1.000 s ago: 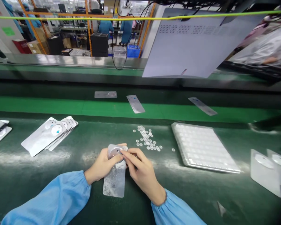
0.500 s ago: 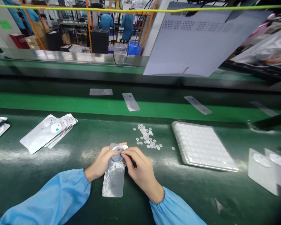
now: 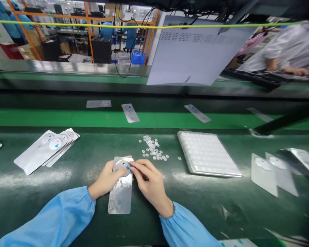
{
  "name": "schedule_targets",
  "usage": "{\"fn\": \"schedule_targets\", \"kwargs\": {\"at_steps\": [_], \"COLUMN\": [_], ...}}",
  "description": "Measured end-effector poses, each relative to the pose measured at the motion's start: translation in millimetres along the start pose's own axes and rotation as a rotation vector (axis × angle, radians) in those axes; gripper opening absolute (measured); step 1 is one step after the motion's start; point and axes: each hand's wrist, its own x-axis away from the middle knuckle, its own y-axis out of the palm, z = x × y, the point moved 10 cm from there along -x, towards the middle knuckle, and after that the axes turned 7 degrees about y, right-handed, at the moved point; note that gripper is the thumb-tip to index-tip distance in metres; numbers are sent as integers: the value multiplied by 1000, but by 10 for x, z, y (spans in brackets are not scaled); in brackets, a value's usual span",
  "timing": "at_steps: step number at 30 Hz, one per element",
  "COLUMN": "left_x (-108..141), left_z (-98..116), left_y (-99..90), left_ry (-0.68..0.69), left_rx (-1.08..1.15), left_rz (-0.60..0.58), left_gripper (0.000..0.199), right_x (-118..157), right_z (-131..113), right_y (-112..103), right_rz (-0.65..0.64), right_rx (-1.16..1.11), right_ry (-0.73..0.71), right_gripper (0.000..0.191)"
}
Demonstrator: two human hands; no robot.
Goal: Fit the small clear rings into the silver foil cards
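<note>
A silvery phone back cover (image 3: 120, 199) with a round camera area near its top end lies tilted in my left hand (image 3: 105, 180). The left thumb presses on its face beside the round area, with the fingers hidden behind. A small blue tab (image 3: 127, 167) shows on the round area. My right hand (image 3: 150, 183) has thumb and fingertips pinched together at the cover's upper right edge; whatever is between them is too small to make out. Just beyond the hands lie many small clear round discs (image 3: 153, 147), loosely scattered.
Stacked covers (image 3: 38, 151) lie at the left, and two more (image 3: 264, 175) at the right. A white plastic tray (image 3: 208, 152) rests right of the discs. Several covers (image 3: 130, 113) lie on the green belt (image 3: 162, 119). A grey panel (image 3: 185, 55) hangs ahead; a black post (image 3: 285, 120) slants at right.
The view has swung somewhat to the right, so the bench things appear shifted left. The blue tab shows more plainly now, and my right fingertips have moved to the cover's upper right edge.
</note>
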Motion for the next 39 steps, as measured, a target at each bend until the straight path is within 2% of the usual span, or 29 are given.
{"fn": "schedule_targets", "kwargs": {"at_steps": [5, 9, 13, 18, 24, 28, 33, 35, 36, 37, 39], "left_x": [17, -2, 11, 32, 39, 17, -27, -17, -8, 2, 14], "left_z": [-8, 61, 76, 19, 93, 3, -155, -182, -185, -182, -163], "left_y": [54, 27, 38, 36, 80, 24, -74, -17, 17, 45, 60], "left_ry": [0, 98, 126, 52, 101, 65, -47, -107, -132, -151, -158], "left_rx": [-3, -81, -83, -72, -68, -55, 72, 199, 259, 306, 340], "left_rz": [-27, -23, -48, -73, -116, -78, 27, 10, -3, -13, -13], "left_gripper": [41, 30, 35, 40, 37, 36, 38, 45, 47, 49, 47], "right_x": [52, 109, 137, 134, 114, 103, 11, 40, 106, 216, 570], "right_z": [-49, -159, -126, -75, -145, -51, 167, 230, 275, 339, 501], "right_y": [28, 52, 121, 155, 151, 171, 168, 25, -115, -322, -921], "right_rz": [34, 29, -19, -56, -39, -63, -52, -1, 29, 77, 198], "right_rx": [-1, 89, 199, 283, 313, 241, -191, -296, -307, -288, -143], "right_ry": [-36, -166, -187, -148, -166, -53, 257, 339, 377, 417, 493], "right_gripper": [30, 34, 38, 30, 19, 15, 18, 23, 26, 27, 28]}}
